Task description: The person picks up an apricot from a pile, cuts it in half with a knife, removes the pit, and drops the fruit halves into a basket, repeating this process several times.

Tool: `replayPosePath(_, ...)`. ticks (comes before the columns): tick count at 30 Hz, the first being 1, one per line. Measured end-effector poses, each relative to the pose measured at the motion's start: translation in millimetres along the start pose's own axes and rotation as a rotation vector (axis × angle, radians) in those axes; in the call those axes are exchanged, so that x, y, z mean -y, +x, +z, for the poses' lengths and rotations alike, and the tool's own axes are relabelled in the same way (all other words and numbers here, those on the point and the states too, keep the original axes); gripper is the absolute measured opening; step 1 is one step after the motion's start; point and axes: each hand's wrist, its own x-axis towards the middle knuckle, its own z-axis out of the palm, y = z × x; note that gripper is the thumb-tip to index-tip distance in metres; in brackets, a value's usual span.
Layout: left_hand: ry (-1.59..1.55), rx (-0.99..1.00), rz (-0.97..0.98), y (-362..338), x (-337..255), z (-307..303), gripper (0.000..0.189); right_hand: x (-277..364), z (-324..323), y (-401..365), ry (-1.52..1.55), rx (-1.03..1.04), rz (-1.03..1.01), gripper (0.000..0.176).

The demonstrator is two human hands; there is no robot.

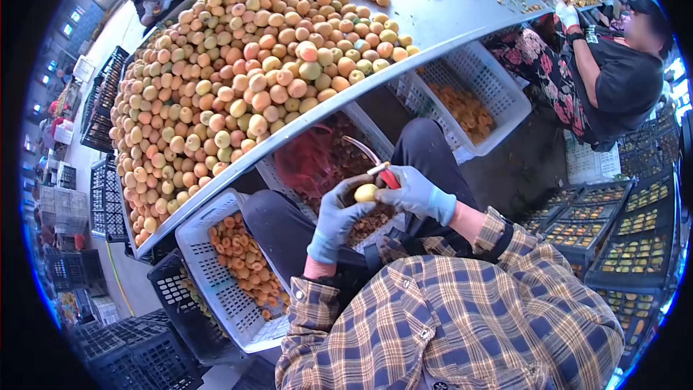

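Observation:
My left hand (336,218), in a grey-blue work glove, is closed around a small yellow apricot (366,193) between thumb and fingers, above my lap. Just right of it, my right hand (420,195), gloved alike, grips a red-handled tool (390,178). A thin curved metal part (367,149) rises from near the tool up to the left; my fingers hide how they join. Below my hands is a crate (354,110) with brown bits, perhaps pits, and a red mesh bag (307,162). By my left knee, a white crate (189,235) holds orange apricot halves (242,260).
A metal-edged table (451,18) in front bears a large heap of whole apricots (238,72). Another white crate (505,94) with orange pieces stands beyond my right knee. A co-worker (613,72) sits at right, near stacked trays (628,253). Black crates (141,350) stand at left.

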Motion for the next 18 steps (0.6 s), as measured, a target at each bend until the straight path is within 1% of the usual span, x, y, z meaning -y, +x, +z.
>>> replayPosePath(1, 0.013, -0.007, -0.002, 0, -1, 1, 0.051, -6, 1, 1, 0.0, -0.021, 0.011, 0.024)
replayPosePath(3, 0.096, -0.01, -0.002, 1, -1, 0, 0.047, -8, 6, 7, -0.184, -0.081, -0.166, 0.024)
replayPosePath(4, 0.14, -0.008, 0.045, 1, 1, 2, 0.046, -5, 4, 4, -0.412, -0.127, -0.258, 0.025)
replayPosePath(5, 0.187, -0.006, 0.098, 4, 1, 4, 0.045, -7, 3, 2, -0.407, -0.138, -0.256, 0.025)
replayPosePath(7, 0.154, -0.045, 0.079, 5, 6, 4, 0.045, -8, 3, 6, -0.493, -0.17, -0.256, 0.024)
replayPosePath(8, 0.073, -0.077, 0.013, 7, 6, 4, 0.047, -11, 2, 8, -0.515, -0.239, -0.307, 0.023)
replayPosePath(9, -0.108, -0.101, -0.019, 6, 7, 4, 0.049, -11, -4, 9, -0.511, -0.236, -0.321, 0.023)
replayPosePath(11, -0.056, -0.137, 0.027, 7, 7, -1, 0.052, -9, -16, 5, -0.418, -0.267, -0.09, 0.023)
replayPosePath(12, -0.051, -0.144, 0.033, 8, 7, -1, 0.052, -7, -19, 3, -0.361, -0.237, -0.056, 0.024)
replayPosePath(13, -0.097, -0.124, 0.012, 8, 8, -1, 0.052, -4, -16, 3, -0.359, -0.232, -0.06, 0.024)
replayPosePath(15, -0.141, -0.098, -0.012, 8, 10, -1, 0.052, -4, -11, -3, -0.302, -0.227, -0.155, 0.028)
replayPosePath(16, -0.166, -0.086, -0.028, 9, 11, 0, 0.052, -4, -7, -5, -0.235, -0.193, -0.236, 0.033)
replayPosePath(18, -0.19, -0.066, -0.045, 9, 11, 3, 0.052, -3, -4, -3, -0.288, -0.186, -0.264, 0.035)
